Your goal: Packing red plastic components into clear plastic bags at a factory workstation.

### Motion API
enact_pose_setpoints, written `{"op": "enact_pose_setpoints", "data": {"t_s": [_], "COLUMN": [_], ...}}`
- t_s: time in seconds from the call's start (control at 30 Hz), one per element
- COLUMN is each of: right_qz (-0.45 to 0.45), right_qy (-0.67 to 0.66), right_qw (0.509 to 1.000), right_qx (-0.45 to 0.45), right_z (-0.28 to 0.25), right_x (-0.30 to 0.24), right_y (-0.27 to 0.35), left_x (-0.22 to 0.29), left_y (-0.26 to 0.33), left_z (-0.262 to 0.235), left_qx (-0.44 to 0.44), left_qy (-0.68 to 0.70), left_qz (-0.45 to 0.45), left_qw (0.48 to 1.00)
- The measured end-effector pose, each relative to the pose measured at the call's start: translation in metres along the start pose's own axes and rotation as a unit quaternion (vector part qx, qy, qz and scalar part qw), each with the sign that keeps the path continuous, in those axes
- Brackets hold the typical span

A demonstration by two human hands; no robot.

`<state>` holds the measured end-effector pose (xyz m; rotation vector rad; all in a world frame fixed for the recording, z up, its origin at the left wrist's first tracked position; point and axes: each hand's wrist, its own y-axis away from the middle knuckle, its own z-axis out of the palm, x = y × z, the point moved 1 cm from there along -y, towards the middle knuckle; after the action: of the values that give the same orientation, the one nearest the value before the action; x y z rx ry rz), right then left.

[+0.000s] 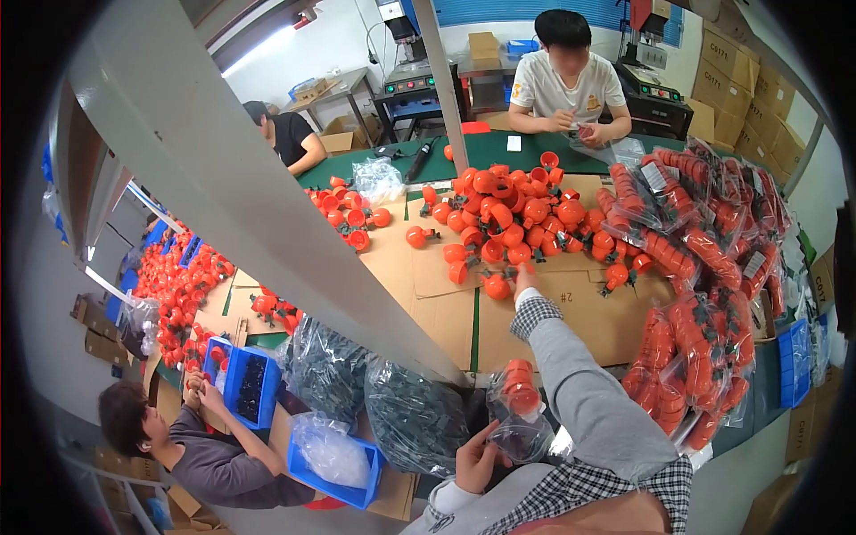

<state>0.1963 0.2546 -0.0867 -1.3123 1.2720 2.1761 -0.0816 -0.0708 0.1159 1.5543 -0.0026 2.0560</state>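
Bright, even, whitish light filled the room, with a glaring ceiling lamp [263,40] burning out to white at eleven o'clock. Sharp highlights streaked the bagged red cups [713,254] around three o'clock and the clear bag pile [330,455] toward seven. Shadows on the cardboard [441,316] stayed soft. The fisheye lens bowed straight edges and tilted the stacked cartons [736,67] at two o'clock; black vignetting swallowed all four corners.

— Spotting any print?
— Yes! Dark letters and digits across the stacked brown cartons [744,98], plus a short dark marking on the flattened cardboard [588,314]!
— And over on the bagged red cups [713,259]?
— White labels [655,176], too small to read!
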Motion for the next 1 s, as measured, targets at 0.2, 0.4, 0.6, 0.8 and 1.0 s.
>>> {"op": "enact_pose_setpoints", "data": {"t_s": [0.2, 0.4, 0.6, 0.8, 1.0], "right_qz": [0.095, 0.177, 0.072, 0.168, -0.271], "right_qy": [-0.152, -0.248, 0.245, 0.047, 0.377], "right_qw": [0.983, 0.897, 0.878, 0.952, 0.877], "right_qx": [-0.045, -0.321, -0.406, -0.252, -0.126], "right_z": [-0.082, -0.219, -0.274, -0.227, -0.209], "right_x": [-0.04, -0.094, -0.081, -0.01, 0.059], "right_y": [0.067, 0.281, 0.393, 0.389, 0.297], "left_x": [-0.007, -0.007, -0.014, -0.056, -0.06], "left_y": [-0.002, 0.005, 0.01, 0.019, 0.019], "left_z": [0.001, 0.007, 0.029, 0.037, 0.044], "left_qx": [0.014, -0.016, -0.067, -0.069, -0.087], "left_qy": [-0.014, -0.119, -0.278, -0.404, -0.427], "left_qz": [0.011, 0.027, 0.094, 0.167, 0.158], "left_qw": [1.0, 0.992, 0.954, 0.897, 0.886]}}
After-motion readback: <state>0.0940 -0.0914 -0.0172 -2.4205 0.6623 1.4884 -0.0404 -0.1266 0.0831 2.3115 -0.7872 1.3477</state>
